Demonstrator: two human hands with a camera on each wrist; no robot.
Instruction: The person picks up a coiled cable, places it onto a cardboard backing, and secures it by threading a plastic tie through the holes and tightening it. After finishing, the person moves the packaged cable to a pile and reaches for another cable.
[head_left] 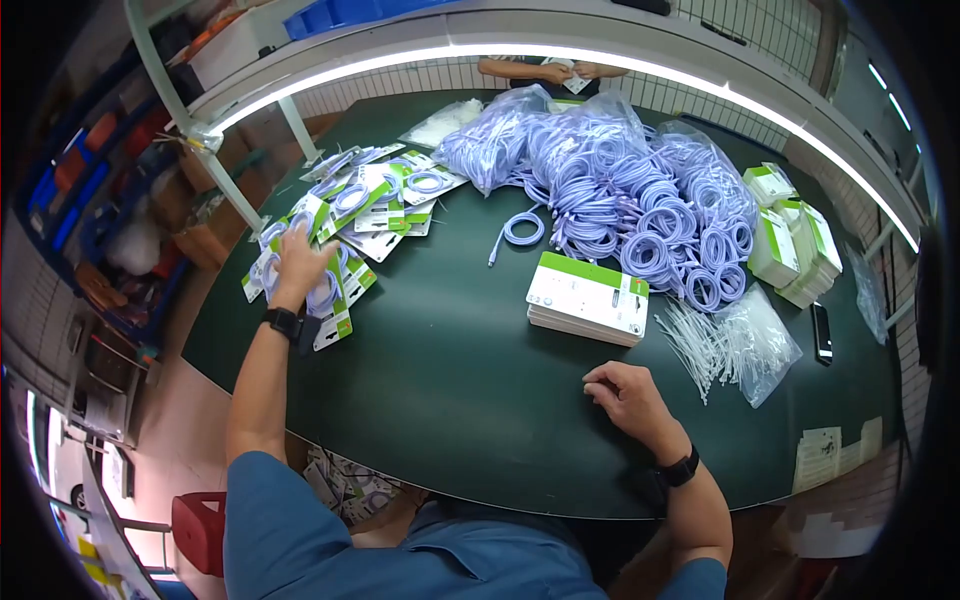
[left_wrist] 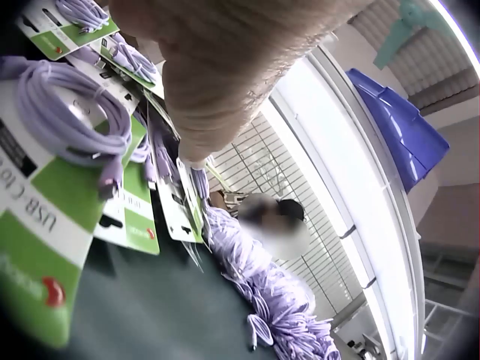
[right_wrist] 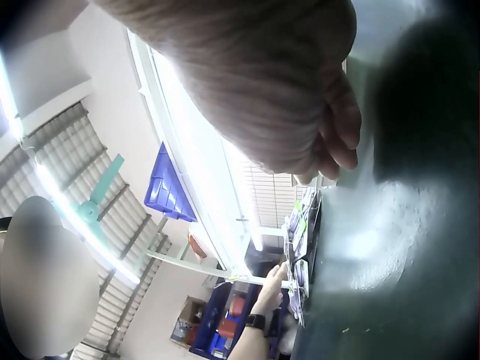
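Note:
My left hand (head_left: 303, 262) lies over a spread pile of carded USB-C cables (head_left: 350, 199) at the table's left. Its fingers reach toward the far side of the pile and the thumb stands apart. In the left wrist view, a coiled lilac cable (left_wrist: 75, 112) on a green-and-white card shows close beside that hand, whose fingertips are hidden. My right hand (head_left: 628, 397) rests near the table's front, fingers loosely curled with nothing in them. Just beyond it sits a stack of flat green-and-white cards (head_left: 588, 295). One loose coiled cable (head_left: 523, 229) lies between pile and stack.
A big heap of lilac cables (head_left: 640, 190), partly bagged, fills the table's back. White zip ties (head_left: 715, 345) and a phone (head_left: 822, 333) lie at the right, near stacked card bundles (head_left: 790, 245). Another person's hands (head_left: 570, 72) hold something across the table. A lit shelf frame spans overhead.

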